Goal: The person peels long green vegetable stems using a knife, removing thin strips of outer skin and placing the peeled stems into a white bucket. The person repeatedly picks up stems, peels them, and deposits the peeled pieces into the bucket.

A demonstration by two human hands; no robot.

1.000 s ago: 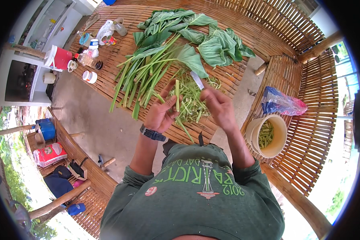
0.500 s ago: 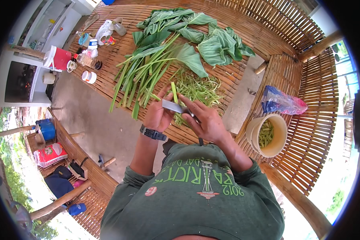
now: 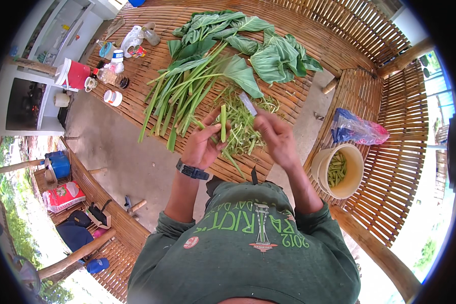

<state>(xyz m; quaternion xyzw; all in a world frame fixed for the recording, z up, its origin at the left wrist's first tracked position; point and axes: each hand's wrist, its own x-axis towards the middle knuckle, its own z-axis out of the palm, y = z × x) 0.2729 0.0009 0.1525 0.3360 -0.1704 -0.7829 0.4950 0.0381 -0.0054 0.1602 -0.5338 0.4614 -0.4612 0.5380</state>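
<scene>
My left hand (image 3: 203,147), with a dark watch on its wrist, is closed on a green leaf stalk (image 3: 223,123). More stalk pieces show by its fingers, one slanting down toward my shirt. In my right hand (image 3: 276,137) is a knife (image 3: 248,103), its blade pointing up and left, apart from the stalk. Beneath both hands lies a heap of thin green peelings (image 3: 248,134) on the bamboo table (image 3: 294,106). Left of the heap rests a bundle of long green stalks (image 3: 180,99), with large green leaves (image 3: 273,58) spread beyond it.
On the bench at right stands a cream bucket (image 3: 357,177) holding cut stalk pieces (image 3: 337,169), beside a clear and blue plastic bag (image 3: 357,126). Bottles and jars (image 3: 117,61) crowd the table's left side, near a red container (image 3: 75,75). Wooden posts (image 3: 380,253) edge the bench.
My right hand has moved right, taking the knife away from the stalk, and the blade now points upward. My left hand keeps its grip, with the stalk standing more upright.
</scene>
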